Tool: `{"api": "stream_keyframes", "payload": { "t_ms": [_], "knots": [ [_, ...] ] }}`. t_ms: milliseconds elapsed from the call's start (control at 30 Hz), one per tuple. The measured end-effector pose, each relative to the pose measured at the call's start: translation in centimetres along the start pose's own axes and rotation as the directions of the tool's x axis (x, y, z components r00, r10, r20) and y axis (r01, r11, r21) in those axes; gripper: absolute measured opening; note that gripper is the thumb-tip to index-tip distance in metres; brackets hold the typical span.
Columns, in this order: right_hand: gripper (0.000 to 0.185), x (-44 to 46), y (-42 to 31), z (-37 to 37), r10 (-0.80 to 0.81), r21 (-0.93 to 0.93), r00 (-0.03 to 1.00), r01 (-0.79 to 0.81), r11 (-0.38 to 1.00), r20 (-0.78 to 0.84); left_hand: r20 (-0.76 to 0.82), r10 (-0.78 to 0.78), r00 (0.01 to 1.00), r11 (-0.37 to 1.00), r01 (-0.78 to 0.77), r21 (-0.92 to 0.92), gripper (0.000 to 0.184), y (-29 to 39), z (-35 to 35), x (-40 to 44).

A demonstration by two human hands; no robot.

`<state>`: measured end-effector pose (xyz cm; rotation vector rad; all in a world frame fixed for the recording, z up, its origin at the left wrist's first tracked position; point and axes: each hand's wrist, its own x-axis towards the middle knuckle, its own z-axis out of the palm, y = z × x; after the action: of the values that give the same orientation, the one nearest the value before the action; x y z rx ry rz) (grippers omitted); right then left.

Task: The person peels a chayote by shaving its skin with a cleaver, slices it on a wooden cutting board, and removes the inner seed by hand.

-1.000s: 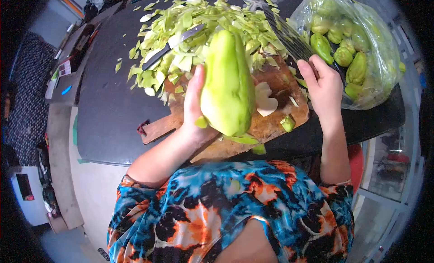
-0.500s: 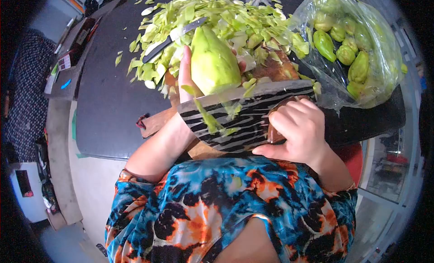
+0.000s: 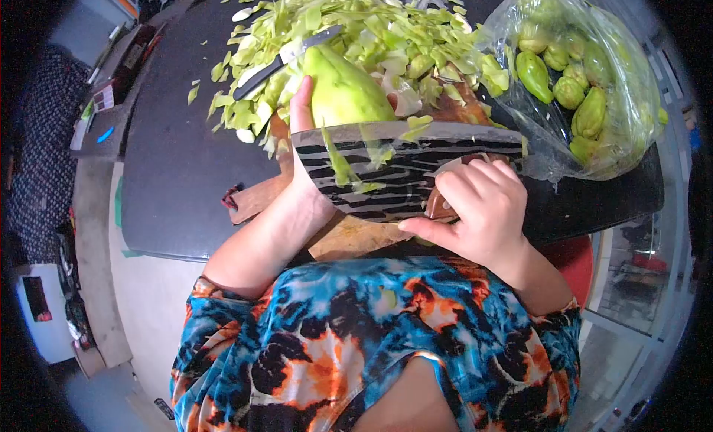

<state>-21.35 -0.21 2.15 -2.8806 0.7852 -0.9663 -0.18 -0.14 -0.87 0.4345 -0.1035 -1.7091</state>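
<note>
My left hand (image 3: 300, 118) is wrapped around a large, pale green peeled chayote (image 3: 343, 86); the thumb shows on its left side, and most of the fingers are hidden behind it. In my right hand (image 3: 481, 209) is the brown handle of a wide cleaver (image 3: 401, 168) with a dark striped blade. Bits of green peel stick to that blade. Its straight upper edge crosses in front of the chayote's lower end, which it hides; whether they touch I cannot tell. Below the blade, part of a wooden cutting board (image 3: 358, 237) shows.
A heap of green peelings (image 3: 364, 27) covers the back of the black table (image 3: 171, 164). A small black-handled knife (image 3: 260, 79) lies on the heap, left of the chayote. To the right, a clear plastic bag (image 3: 631, 127) holds several chayotes (image 3: 589, 114).
The cleaver has moved up and turned more level, now covering the chayote's lower end. My right hand has shifted slightly left and up with it. My left hand still holds the chayote.
</note>
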Motion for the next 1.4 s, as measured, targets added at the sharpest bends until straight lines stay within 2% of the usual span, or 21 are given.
{"api": "stream_keyframes", "payload": {
  "t_ms": [133,267,300,567,667,800,933,1000,1033,1067,1133,1200,1233,1333,1400],
  "knots": [
    [0.05,-0.3,-0.8,0.4,-0.008,0.095,1.0,0.008,0.995,0.003,-0.005,0.037,0.999,0.994,-0.036,0.1,0.073,0.0,-0.2,0.2],
    [0.05,-0.1,-1.3,1.7,-0.024,0.081,0.999,0.021,0.996,0.036,-0.015,-0.003,1.0,0.996,0.005,0.093,0.078,0.3,-0.4,0.3],
    [0.044,0.1,-1.3,1.5,-0.029,0.086,0.999,0.025,0.996,0.043,-0.008,-0.005,1.0,0.995,0.006,0.096,0.078,0.3,-0.4,0.3],
    [0.045,0.3,-1.2,1.1,-0.009,0.054,0.999,0.007,0.998,0.042,0.058,-0.035,0.998,0.998,0.031,0.063,0.077,0.3,-0.8,0.3],
    [0.047,0.3,-1.0,1.3,0.006,0.051,1.0,-0.007,0.999,0.016,0.053,-0.057,0.997,0.998,0.058,-0.023,0.075,0.3,-0.5,0.1],
    [0.048,0.3,-0.2,1.3,0.03,0.005,1.0,-0.03,1.0,-0.005,0.01,-0.005,1.0,1.0,0.005,-0.009,0.075,0.3,-0.9,0.5],
    [0.046,-0.2,0.3,1.4,0.072,0.071,0.997,-0.071,0.995,-0.024,-0.027,0.02,0.999,0.999,-0.02,0.027,0.071,0.1,-0.4,0.0],
    [0.044,-0.3,0.8,0.9,0.166,0.063,0.986,-0.165,0.984,-0.013,-0.073,0.028,0.997,0.998,-0.024,0.055,0.069,-0.1,0.2,-0.2],
    [0.044,-0.5,1.6,0.5,0.239,0.021,0.971,-0.239,0.971,0.003,-0.176,0.144,0.974,0.987,-0.128,0.099,0.067,-0.3,0.8,0.0],
    [0.043,-0.8,2.7,0.1,0.312,-0.023,0.95,-0.311,0.95,0.016,-0.014,0.077,0.997,0.992,-0.078,-0.097,0.064,0.7,-0.9,0.1],
    [0.041,-1.3,6.4,0.0,0.639,0.109,0.76,-0.629,0.769,-0.117,0.002,0.166,0.986,0.983,-0.166,0.082,0.062,-0.1,0.5,-0.3],
    [0.039,-1.9,8.1,-1.1,0.633,0.056,0.752,-0.635,0.771,-0.184,0.031,0.163,0.986,0.986,-0.164,0.029,0.062,0.1,0.3,-0.1],
    [0.04,-2.0,7.8,-1.6,0.614,0.091,0.771,-0.608,0.789,-0.167,0.041,0.16,0.986,0.987,-0.16,0.003,0.062,0.0,0.2,0.0],
    [0.044,-1.1,4.5,-2.9,0.376,0.139,0.925,-0.366,0.92,-0.057,-0.056,0.128,0.99,0.992,-0.129,-0.016,0.065,-0.2,0.1,0.3],
    [0.048,-0.6,3.3,-3.2,0.107,0.133,0.991,-0.118,0.984,0.084,-0.1,0.052,0.994,0.999,-0.052,0.009,0.067,-0.1,0.6,-0.1]
  ]
}}
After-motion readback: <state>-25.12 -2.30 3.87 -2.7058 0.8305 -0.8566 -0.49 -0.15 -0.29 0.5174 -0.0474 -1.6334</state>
